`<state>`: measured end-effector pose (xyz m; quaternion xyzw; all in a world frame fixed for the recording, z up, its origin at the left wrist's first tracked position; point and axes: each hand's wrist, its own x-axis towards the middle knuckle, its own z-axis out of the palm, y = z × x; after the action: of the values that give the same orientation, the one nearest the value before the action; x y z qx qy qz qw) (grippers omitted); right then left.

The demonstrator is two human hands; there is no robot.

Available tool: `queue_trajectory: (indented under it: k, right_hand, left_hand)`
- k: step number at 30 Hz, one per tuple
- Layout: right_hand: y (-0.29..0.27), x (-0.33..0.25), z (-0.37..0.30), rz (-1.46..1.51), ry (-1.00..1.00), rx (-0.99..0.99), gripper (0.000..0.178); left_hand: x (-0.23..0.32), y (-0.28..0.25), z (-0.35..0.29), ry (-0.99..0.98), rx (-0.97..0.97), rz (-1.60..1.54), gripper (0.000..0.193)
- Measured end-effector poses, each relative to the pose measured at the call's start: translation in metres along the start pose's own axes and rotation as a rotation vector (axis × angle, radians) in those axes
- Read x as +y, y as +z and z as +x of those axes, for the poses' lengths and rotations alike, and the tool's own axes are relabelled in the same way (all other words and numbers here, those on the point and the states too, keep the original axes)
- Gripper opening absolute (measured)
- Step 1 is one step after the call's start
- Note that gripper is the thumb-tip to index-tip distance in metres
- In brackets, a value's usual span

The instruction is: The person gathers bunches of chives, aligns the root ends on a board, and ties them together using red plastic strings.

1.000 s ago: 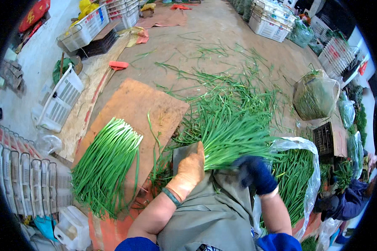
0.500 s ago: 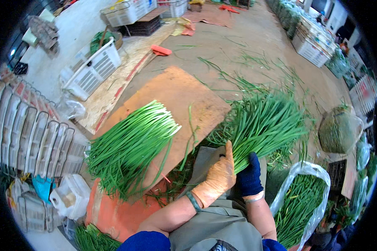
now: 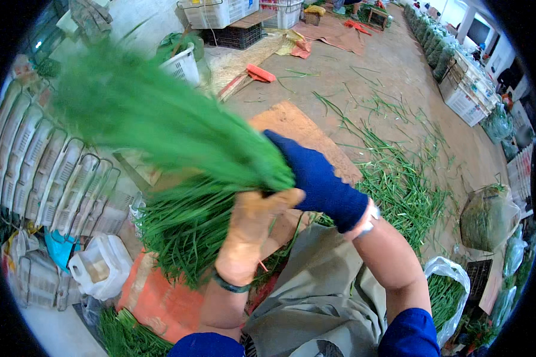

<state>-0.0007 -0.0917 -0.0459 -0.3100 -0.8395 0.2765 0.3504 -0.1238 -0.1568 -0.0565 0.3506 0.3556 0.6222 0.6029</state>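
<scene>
A thick bunch of garlic chives (image 3: pixel 178 125), its leaf ends smeared by motion, fans out to the upper left. My right hand (image 3: pixel 321 178), in a dark blue glove, is closed round the bunch near its cut end. From below, my left hand (image 3: pixel 250 223) in a tan-orange glove grips the same end, its thumb reaching across toward the right hand. Beneath the held bunch lies another pile of garlic chives (image 3: pixel 187 223), partly covered by it. That pile rests on a brown board (image 3: pixel 298 122), mostly hidden now.
Loose leaves (image 3: pixel 399 196) litter the floor beyond my right arm. An open plastic bag of greens (image 3: pixel 443 297) stands at lower right. Stacked crates (image 3: pixel 47 172) and a white jug (image 3: pixel 101 268) are at left. An orange sack (image 3: pixel 161 297) lies near my left forearm.
Both hands have swung the bunch from the right side over to the left, above the pile on the board. Its leaf ends now point up-left instead of up-right.
</scene>
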Motion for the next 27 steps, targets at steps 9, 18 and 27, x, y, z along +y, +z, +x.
queue_trajectory:
  k: [9, 18, 27]
  right_hand:
    - [0.055, -0.021, 0.044, -0.232, -0.234, -0.206, 0.060]
    - [-0.006, 0.045, -0.031, 0.849, 0.388, -0.013, 0.054]
    - [-0.012, 0.062, -0.094, 1.065, 0.680, 0.398, 0.042]
  left_hand:
    - [-0.020, -0.086, -0.006, 0.324, 0.200, 0.162, 0.074]
    - [0.005, -0.004, 0.031, -0.099, -0.398, 0.300, 0.077]
    - [-0.093, 0.011, -0.005, -0.211, -0.424, 0.283, 0.091]
